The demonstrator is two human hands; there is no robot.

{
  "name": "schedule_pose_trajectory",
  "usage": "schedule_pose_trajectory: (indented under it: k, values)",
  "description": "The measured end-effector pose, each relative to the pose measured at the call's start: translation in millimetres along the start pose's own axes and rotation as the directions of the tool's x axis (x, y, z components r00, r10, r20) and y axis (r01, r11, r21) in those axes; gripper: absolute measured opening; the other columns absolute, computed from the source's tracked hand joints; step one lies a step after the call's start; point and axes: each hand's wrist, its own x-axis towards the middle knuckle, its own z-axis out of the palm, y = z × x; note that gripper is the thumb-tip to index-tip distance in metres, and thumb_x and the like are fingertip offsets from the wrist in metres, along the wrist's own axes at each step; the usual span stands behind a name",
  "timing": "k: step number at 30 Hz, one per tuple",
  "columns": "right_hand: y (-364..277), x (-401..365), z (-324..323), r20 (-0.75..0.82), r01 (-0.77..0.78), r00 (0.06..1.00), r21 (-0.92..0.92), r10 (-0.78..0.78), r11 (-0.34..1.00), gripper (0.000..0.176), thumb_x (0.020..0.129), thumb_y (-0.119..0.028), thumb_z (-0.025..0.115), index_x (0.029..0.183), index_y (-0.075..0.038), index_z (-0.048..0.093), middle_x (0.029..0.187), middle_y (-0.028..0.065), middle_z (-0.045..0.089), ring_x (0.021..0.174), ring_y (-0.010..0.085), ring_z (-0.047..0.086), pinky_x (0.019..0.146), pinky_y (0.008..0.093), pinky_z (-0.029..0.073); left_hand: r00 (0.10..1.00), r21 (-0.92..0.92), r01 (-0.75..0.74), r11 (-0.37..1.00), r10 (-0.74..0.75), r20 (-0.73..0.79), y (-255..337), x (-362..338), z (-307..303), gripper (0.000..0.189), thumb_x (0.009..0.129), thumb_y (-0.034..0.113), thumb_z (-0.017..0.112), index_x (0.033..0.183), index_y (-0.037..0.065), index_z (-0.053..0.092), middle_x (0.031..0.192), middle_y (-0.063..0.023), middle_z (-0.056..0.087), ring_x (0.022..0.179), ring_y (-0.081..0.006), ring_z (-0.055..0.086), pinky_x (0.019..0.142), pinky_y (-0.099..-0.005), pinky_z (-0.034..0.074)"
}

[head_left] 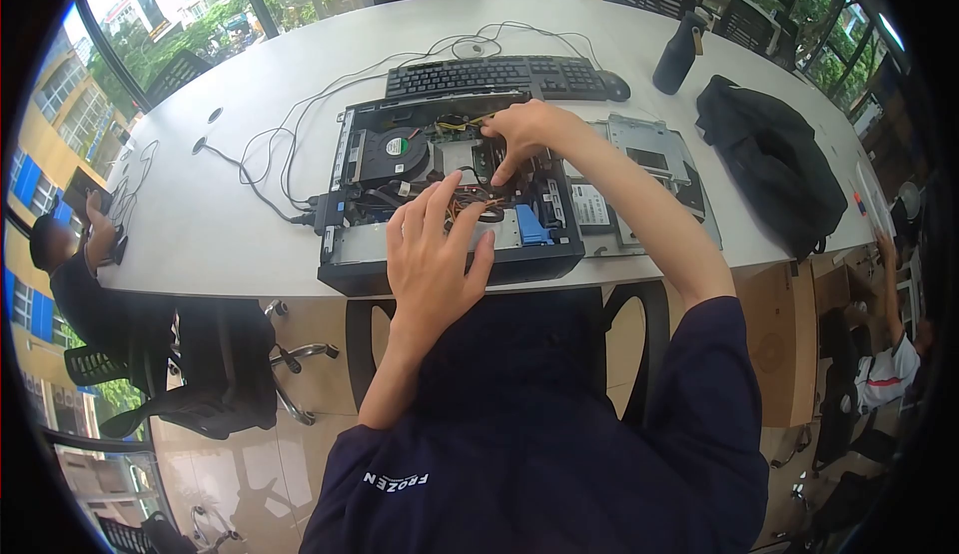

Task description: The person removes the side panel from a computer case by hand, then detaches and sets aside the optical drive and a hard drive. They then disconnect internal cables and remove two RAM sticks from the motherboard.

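An opened black desktop computer case lies flat near the front edge of the white table, its inside facing up. A round black fan sits in its left part, and a blue plastic piece in its lower right part. My left hand is over the front middle of the case, fingers spread beside a bundle of coloured wires. Reaching in from the right, my right hand has its thumb and fingers curved down into the case; what lies between its fingertips is too small to make out.
Behind the case are a black keyboard, a mouse and loose cables. To the right lie metal parts, a dark bottle and a black bag. People sit at the left and right.
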Motion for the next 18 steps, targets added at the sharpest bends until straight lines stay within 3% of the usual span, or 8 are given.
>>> schedule_pose_trajectory:
  k: [4, 6, 9, 13, 15, 18]
  values:
    - [5, 4, 12, -0.069, 0.02, 0.997, -0.015, -0.021, 1.0, 0.113, 0.058, -0.072, 0.081, 0.146, -0.009, 0.05, 0.15, 0.0096, 0.051, 0.13, 0.0279, 0.056, 0.114, 0.0394, 0.039, 1.0, -0.004, 0.002, 1.0, -0.002, 0.007, 0, 0, 0, 0.029, 0.085, 0.02, 0.067, 0.111, 0.007, 0.069, 0.138, -0.0139, 0.056, 0.123, -0.0315, 0.052, 0.103, -0.0436, 0.036]
    - [7, 3, 18, -0.11, 0.052, 0.992, -0.03, -0.055, 0.998, 0.113, 0.06, -0.073, 0.079, 0.148, -0.009, 0.048, 0.153, 0.009, 0.047, 0.136, 0.026, 0.05, 0.12, 0.043, 0.028, 1.0, -0.001, 0.001, 1.0, -0.001, 0.011, 0, 0, 0, 0.029, 0.085, 0.02, 0.067, 0.111, 0.007, 0.069, 0.138, -0.014, 0.056, 0.123, -0.0315, 0.052, 0.103, -0.0436, 0.036]
    - [6, 1, 17, -0.089, 0.051, 0.995, -0.035, -0.054, 0.998, 0.114, 0.061, -0.074, 0.079, 0.149, -0.009, 0.047, 0.155, 0.0086, 0.045, 0.14, 0.0251, 0.046, 0.122, 0.0455, 0.022, 1.0, 0.001, 0.006, 1.0, -0.006, 0.016, 2, 2, -1, 0.029, 0.085, 0.02, 0.067, 0.111, 0.007, 0.069, 0.138, -0.0142, 0.056, 0.124, -0.0316, 0.052, 0.103, -0.0437, 0.036]
    - [4, 7, 7, -0.034, 0.046, 0.998, -0.045, -0.048, 0.998, 0.114, 0.06, -0.074, 0.079, 0.149, -0.008, 0.047, 0.154, 0.009, 0.046, 0.138, 0.0254, 0.048, 0.12, 0.0443, 0.025, 1.0, 0.002, 0.012, 1.0, -0.012, 0.025, 2, 2, -1, 0.029, 0.086, 0.021, 0.066, 0.111, 0.007, 0.069, 0.139, -0.0143, 0.056, 0.124, -0.0318, 0.052, 0.103, -0.0438, 0.036]
    - [-2, 5, -5, 0.111, 0.019, 0.994, -0.065, -0.012, 0.998, 0.115, 0.061, -0.074, 0.079, 0.149, -0.008, 0.047, 0.154, 0.0097, 0.046, 0.138, 0.0258, 0.048, 0.12, 0.0434, 0.025, 1.0, 0.005, 0.01, 1.0, -0.01, 0.024, 1, 2, 0, 0.029, 0.086, 0.021, 0.066, 0.111, 0.007, 0.069, 0.139, -0.0143, 0.056, 0.124, -0.0317, 0.052, 0.103, -0.0437, 0.036]
    - [-2, 3, -3, 0.081, 0.021, 0.997, -0.058, -0.016, 0.998, 0.115, 0.061, -0.074, 0.078, 0.15, -0.008, 0.046, 0.155, 0.0103, 0.045, 0.137, 0.026, 0.049, 0.121, 0.0448, 0.022, 1.0, 0.011, 0.003, 1.0, -0.003, 0.017, 1, 1, 0, 0.029, 0.086, 0.021, 0.066, 0.111, 0.007, 0.069, 0.139, -0.0141, 0.056, 0.124, -0.0316, 0.052, 0.103, -0.0437, 0.036]
